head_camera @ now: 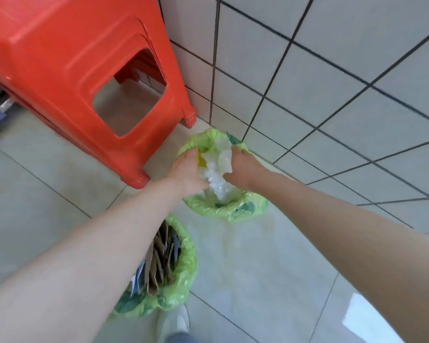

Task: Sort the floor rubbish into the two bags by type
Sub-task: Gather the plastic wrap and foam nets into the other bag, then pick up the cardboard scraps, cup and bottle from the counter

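pressing clear plastic (217, 169) down into the far bag (233, 211) by the wall, i have my left hand (187, 170) and right hand (243, 169) curled around it, so next i judge i must let go and check the floor, cardboard (159, 258) already filling the near bag (183, 276).

Two green plastic bags, rims rolled down, standing open on the tiled floor. Far bag (229, 211) near the wall corner, stuffed with crumpled clear and white plastic (217, 169) plus a yellow scrap (201, 161). Near bag (181, 276) just beside it, packed with flattened brown cardboard (159, 258) standing on edge.
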{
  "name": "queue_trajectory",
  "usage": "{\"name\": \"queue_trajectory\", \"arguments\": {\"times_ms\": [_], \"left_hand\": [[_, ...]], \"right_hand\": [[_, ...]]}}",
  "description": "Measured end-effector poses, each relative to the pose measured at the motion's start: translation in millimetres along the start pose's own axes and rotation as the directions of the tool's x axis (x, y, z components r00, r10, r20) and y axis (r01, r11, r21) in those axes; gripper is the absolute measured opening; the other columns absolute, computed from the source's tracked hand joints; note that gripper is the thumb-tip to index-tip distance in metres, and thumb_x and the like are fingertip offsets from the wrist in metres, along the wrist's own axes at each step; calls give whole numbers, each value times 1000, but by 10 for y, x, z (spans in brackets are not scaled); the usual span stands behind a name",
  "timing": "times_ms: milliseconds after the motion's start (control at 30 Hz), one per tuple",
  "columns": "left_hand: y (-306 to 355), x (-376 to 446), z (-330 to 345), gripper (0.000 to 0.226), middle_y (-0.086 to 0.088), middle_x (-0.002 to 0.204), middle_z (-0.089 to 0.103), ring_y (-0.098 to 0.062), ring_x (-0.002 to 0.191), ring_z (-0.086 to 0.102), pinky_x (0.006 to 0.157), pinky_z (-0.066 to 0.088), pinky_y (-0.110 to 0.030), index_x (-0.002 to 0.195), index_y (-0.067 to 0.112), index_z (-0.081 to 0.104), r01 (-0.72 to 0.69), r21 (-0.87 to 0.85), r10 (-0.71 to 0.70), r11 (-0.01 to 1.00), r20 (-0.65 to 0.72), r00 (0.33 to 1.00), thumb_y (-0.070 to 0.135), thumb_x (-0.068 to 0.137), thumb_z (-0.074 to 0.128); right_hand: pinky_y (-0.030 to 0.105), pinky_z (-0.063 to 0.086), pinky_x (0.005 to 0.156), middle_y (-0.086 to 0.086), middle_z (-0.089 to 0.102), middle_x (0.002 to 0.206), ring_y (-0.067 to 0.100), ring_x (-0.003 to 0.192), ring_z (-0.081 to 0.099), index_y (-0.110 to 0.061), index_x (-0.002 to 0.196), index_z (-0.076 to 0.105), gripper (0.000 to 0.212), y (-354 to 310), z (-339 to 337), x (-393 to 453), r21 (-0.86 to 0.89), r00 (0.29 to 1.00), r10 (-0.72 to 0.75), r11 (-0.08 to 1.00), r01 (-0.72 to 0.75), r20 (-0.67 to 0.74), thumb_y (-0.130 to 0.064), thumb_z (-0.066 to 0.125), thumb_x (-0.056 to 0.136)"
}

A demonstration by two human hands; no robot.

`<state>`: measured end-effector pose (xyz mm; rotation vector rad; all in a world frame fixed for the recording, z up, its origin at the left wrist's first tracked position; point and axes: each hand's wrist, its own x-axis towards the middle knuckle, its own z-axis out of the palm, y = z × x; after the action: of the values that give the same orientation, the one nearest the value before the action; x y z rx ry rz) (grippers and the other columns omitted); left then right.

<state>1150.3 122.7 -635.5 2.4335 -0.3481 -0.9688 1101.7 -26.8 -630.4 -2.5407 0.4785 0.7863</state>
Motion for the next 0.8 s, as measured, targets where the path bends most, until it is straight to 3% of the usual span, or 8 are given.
{"name": "queue_trajectory", "arguments": {"times_ms": [167, 233, 367, 433, 533, 600, 733, 800], "left_hand": [[317, -647, -454, 67, -6, 144, 43, -24, 124, 49, 81, 39, -20, 145, 17, 35, 6, -128, -4, 992, 16, 1000, 11, 84, 62], [405, -937, -628, 53, -6, 141, 48, -23, 124, 49, 85, 36, -19, 138, 14, 45, 12, -122, -11, 992, 9, 1000, 12, 87, 60], [536, -1623, -947, 38, -5, 128, 57, -24, 111, 57, 95, 46, -34, 122, 16, 58, 43, -227, -42, 973, 12, 999, 5, 86, 55], [600, -1992, -1117, 33, -2, 120, 62, -21, 109, 59, 99, 45, -35, 118, 15, 60, 25, -286, -25, 958, 6, 1000, 4, 87, 55], [695, -2528, -1397, 23, 5, 104, 68, -14, 99, 63, 90, 47, -26, 107, 20, 62, 19, -343, -52, 939, -89, 995, 9, 88, 56], [754, -2874, -1568, 17, 8, 92, 71, -12, 90, 65, 85, 51, -30, 96, 26, 63, 33, -399, -119, 916, -191, 974, 14, 85, 57], [877, -3618, -1872, 12, 8, 83, 72, -11, 83, 66, 77, 52, -29, 91, 28, 64, 126, -489, -316, 863, -328, 890, 20, 83, 61], [913, -3995, -1993, 10, 7, 81, 72, -9, 81, 67, 73, 51, -20, 90, 25, 65, 119, -569, -385, 814, -372, 845, 18, 83, 62]], "right_hand": [[38, 43, 95, 18, 48, 129, 33, 119, 48, -4, 139, 33, 54, -162, -482, -726, 31, 999, 29, 999, -31, 42, -14, 52, 90], [38, 45, 95, 15, 51, 130, 32, 118, 50, -7, 140, 35, 55, -276, -672, -1010, 36, 998, 42, 998, -43, 45, -15, 50, 89], [35, 42, 99, 13, 50, 137, 30, 124, 48, -10, 142, 36, 53, -638, -1052, -1598, 41, 998, 21, 999, -23, 59, -19, 48, 91], [33, 41, 100, 9, 52, 136, 27, 125, 48, -11, 139, 39, 49, -863, -1233, -1899, 89, 999, -14, 996, 12, 29, -20, 47, 92], [32, 41, 100, 6, 57, 132, 24, 123, 52, -11, 136, 44, 43, -1242, -1486, -2352, 177, 997, -67, 982, 70, -24, -21, 48, 94], [33, 43, 100, 5, 60, 128, 22, 119, 55, -11, 133, 48, 41, -1487, -1617, -2644, 246, 994, -90, 964, 102, -60, -21, 50, 93], [34, 45, 100, 4, 63, 120, 18, 114, 57, -11, 126, 53, 35, -1918, -1774, -3201, 345, 983, -155, 921, 179, -97, -18, 52, 92], [34, 46, 99, 3, 63, 119, 16, 113, 57, -12, 125, 54, 33, -2118, -1822, -3452, 363, 975, -201, 906, 220, -89, -17, 53, 92]]}}
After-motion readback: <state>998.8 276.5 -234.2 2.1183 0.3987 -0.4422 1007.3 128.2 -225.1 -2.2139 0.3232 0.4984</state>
